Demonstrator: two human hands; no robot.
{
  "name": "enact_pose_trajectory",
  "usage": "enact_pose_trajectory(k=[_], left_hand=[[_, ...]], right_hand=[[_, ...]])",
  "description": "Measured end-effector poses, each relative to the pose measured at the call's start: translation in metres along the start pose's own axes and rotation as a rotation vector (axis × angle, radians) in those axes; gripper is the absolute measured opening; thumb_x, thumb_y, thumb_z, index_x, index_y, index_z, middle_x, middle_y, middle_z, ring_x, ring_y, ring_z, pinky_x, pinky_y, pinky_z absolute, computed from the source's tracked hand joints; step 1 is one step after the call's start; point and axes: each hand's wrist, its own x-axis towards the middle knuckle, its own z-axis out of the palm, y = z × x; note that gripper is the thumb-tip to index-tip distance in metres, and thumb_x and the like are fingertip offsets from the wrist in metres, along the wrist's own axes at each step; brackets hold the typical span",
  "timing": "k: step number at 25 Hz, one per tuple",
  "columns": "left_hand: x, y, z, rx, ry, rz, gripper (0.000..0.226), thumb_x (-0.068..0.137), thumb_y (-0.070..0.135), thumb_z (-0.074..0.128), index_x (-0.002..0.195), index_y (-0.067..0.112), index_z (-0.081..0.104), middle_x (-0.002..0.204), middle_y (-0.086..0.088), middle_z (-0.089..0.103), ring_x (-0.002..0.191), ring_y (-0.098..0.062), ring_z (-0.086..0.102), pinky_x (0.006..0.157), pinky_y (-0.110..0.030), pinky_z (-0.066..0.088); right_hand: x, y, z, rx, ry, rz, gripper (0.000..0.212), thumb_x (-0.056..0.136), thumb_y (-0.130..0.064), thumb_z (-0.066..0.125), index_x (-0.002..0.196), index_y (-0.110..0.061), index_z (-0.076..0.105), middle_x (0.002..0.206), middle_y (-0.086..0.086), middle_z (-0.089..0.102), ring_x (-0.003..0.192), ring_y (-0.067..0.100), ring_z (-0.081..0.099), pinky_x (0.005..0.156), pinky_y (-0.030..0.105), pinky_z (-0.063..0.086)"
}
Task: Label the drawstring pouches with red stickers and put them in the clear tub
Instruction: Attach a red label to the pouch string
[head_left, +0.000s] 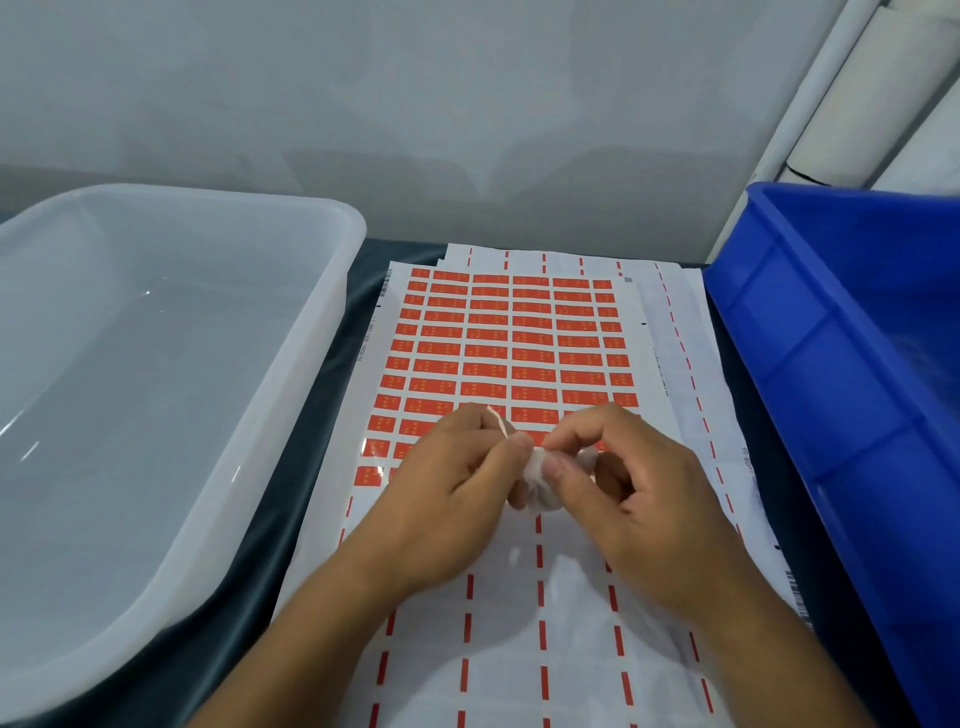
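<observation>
Both hands are pinching one small white drawstring pouch (540, 475) between them, the left hand (457, 483) and right hand (618, 483) each closing a narrow grip on it, just above the sticker sheet (498, 338). The thin fabric is bunching, so a sticker may be going on creased. The clear tub (156, 364) is sitting well left of the grip.
</observation>
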Motion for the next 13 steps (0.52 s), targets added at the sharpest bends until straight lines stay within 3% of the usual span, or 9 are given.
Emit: enact_pose_trajectory(k=[2, 5, 8, 11, 13], left_hand=[[0.0015, -0.0007, 0.0003, -0.074, 0.016, -0.028, 0.045, 0.105, 0.037, 0.044, 0.069, 0.025, 0.068, 0.083, 0.013, 0.062, 0.088, -0.004, 0.06, 0.072, -0.008, 0.047], [0.0034, -0.0003, -0.0016, -0.151, 0.029, -0.052, 0.051, 0.104, 0.037, 0.044, 0.065, 0.017, 0.069, 0.069, 0.001, 0.063, 0.073, -0.014, 0.062, 0.061, -0.009, 0.047], [0.0011, 0.0022, -0.0026, -0.202, 0.032, -0.083, 0.049, 0.105, 0.038, 0.043, 0.067, 0.024, 0.072, 0.07, 0.002, 0.065, 0.075, -0.014, 0.063, 0.064, -0.008, 0.046], [0.0037, 0.0035, -0.0021, -0.198, 0.024, -0.083, 0.047, 0.103, 0.044, 0.039, 0.072, 0.04, 0.073, 0.075, 0.009, 0.069, 0.08, -0.008, 0.066, 0.068, -0.011, 0.052], [0.003, 0.004, -0.0033, -0.202, 0.021, -0.123, 0.045, 0.099, 0.049, 0.038, 0.077, 0.032, 0.073, 0.078, 0.01, 0.071, 0.082, -0.006, 0.067, 0.066, -0.016, 0.054]], right_hand=[[-0.0002, -0.0019, -0.0002, -0.123, 0.012, -0.048, 0.008, 0.094, -0.04, 0.062, 0.101, -0.036, 0.062, 0.101, -0.028, 0.064, 0.098, -0.003, 0.062, 0.073, 0.005, 0.049], [-0.0003, -0.0042, 0.0018, -0.138, 0.015, -0.076, 0.016, 0.093, -0.042, 0.064, 0.108, -0.037, 0.065, 0.113, -0.03, 0.065, 0.108, -0.006, 0.06, 0.085, 0.003, 0.045], [-0.0004, -0.005, 0.0038, -0.122, -0.012, -0.05, 0.023, 0.091, -0.046, 0.065, 0.112, -0.041, 0.066, 0.11, -0.032, 0.065, 0.105, -0.009, 0.06, 0.086, 0.003, 0.044], [0.0002, -0.0028, 0.0039, -0.148, -0.046, -0.062, 0.03, 0.092, -0.046, 0.062, 0.119, -0.035, 0.069, 0.115, -0.026, 0.067, 0.11, -0.005, 0.061, 0.094, 0.01, 0.048], [0.0, -0.0016, 0.0046, -0.161, -0.048, -0.093, 0.035, 0.094, -0.043, 0.062, 0.125, -0.03, 0.07, 0.12, -0.02, 0.069, 0.113, 0.001, 0.062, 0.098, 0.019, 0.051]])
